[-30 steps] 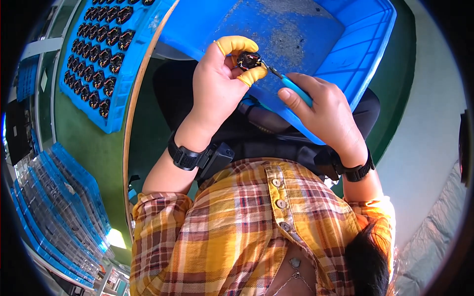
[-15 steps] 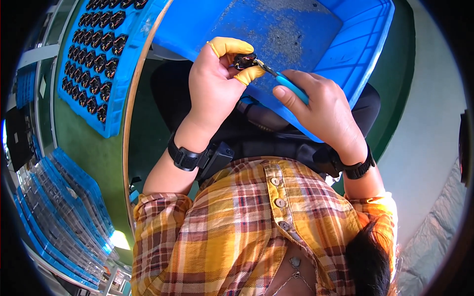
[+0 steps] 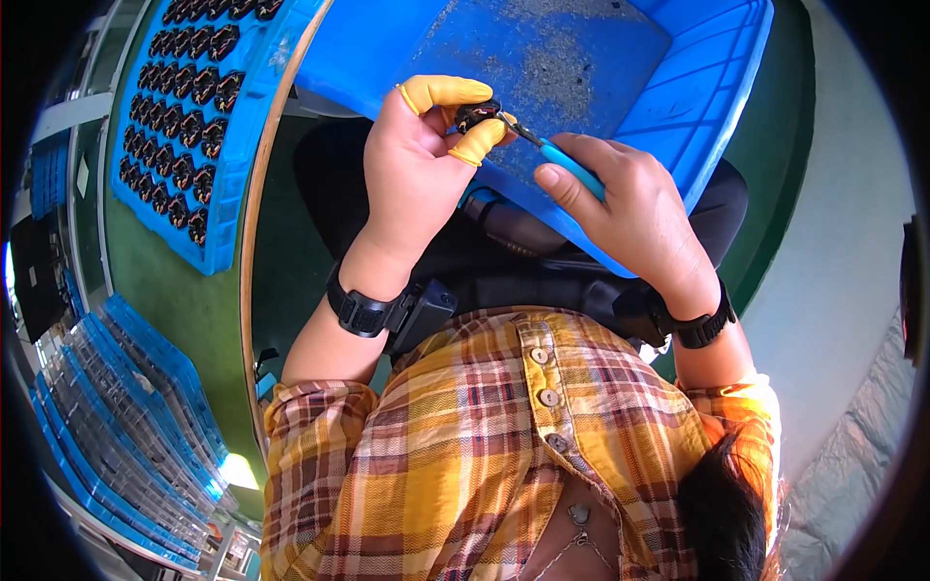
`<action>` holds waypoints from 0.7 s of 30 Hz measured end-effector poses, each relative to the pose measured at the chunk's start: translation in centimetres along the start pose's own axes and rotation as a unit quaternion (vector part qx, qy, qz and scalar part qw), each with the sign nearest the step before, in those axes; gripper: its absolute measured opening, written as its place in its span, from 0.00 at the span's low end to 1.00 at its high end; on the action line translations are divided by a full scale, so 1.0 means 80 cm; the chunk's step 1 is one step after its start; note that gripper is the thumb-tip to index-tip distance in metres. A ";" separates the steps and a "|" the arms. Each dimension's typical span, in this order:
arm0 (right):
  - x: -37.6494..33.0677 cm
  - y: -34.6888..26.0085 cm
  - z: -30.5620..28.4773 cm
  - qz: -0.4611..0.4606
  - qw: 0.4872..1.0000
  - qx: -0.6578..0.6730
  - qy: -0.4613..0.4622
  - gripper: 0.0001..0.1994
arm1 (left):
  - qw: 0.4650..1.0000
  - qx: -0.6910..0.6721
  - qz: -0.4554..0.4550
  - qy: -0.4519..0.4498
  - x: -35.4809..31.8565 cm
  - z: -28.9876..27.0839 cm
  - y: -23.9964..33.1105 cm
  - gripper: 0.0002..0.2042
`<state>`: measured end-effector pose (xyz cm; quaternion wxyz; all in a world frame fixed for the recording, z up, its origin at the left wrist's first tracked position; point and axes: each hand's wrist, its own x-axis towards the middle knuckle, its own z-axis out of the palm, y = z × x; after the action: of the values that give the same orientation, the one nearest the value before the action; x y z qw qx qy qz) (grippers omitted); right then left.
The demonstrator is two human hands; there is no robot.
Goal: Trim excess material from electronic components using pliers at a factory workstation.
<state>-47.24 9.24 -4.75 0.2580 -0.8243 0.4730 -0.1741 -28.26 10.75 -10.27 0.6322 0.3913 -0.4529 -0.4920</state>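
Note:
Between thumb and index finger, both in yellow finger cots, my left hand (image 3: 412, 179) pinches a small round black part with fine wires (image 3: 475, 115). My right hand (image 3: 635, 198) is wrapped round the blue handles of a pair of cutting pliers (image 3: 572, 168). The pliers' jaws meet the right side of the black part, close to the left thumb tip; whether they are closed on a wire is too small to tell. Both hands are over the near edge of a large blue bin (image 3: 712, 107), whose bottom is strewn with small light clippings.
On the green table (image 3: 208, 320) at the left stands a blue tray (image 3: 221, 242) with rows of similar black wired parts. Nearer on the left is a stack of clear and blue trays (image 3: 136, 407). A wooden edging (image 3: 254, 208) runs along the table.
My left hand has shifted very slightly left with the black part, and its thumb has drawn in a little. The pliers have stayed at the part's right side.

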 end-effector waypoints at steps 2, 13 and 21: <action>0.000 0.001 0.000 0.003 1.000 0.002 -0.006 0.20 | 1.000 -0.003 -0.021 0.003 0.000 -0.001 0.000 0.15; 0.000 0.003 0.004 -0.009 1.000 0.002 0.003 0.21 | 0.999 -0.010 -0.042 0.014 0.001 -0.001 0.006 0.15; -0.001 0.003 0.006 -0.011 1.000 -0.016 0.012 0.21 | 0.996 0.080 -0.008 0.030 0.000 0.003 0.010 0.15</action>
<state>-47.19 9.31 -5.32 0.2374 -0.8313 0.4697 -0.1790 -28.26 10.91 -9.43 0.6085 0.4589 -0.4683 -0.4470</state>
